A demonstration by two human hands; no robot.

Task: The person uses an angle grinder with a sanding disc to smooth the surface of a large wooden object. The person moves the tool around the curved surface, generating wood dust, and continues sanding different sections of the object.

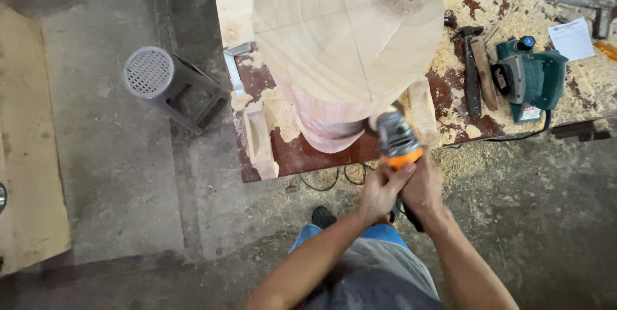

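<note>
Log [347, 33] on bench [302, 155]; planer [530, 78] right; stool [157, 78] left.

Orange-and-grey angle grinder [397, 139] pressed against tall, pale carved wooden block [347, 33].

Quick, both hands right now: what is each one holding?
Left hand: closed on the orange-and-grey angle grinder, set against the tall carved wood block.
Right hand: closed on the same grinder, behind the left.

Workbench [308, 155] ahead of the hands — dark red top, strewn with wood shavings [514, 24]; bears carved log [347, 40], green electric planer [530, 78], hammer [471, 69], paper slip [572, 38].
</note>
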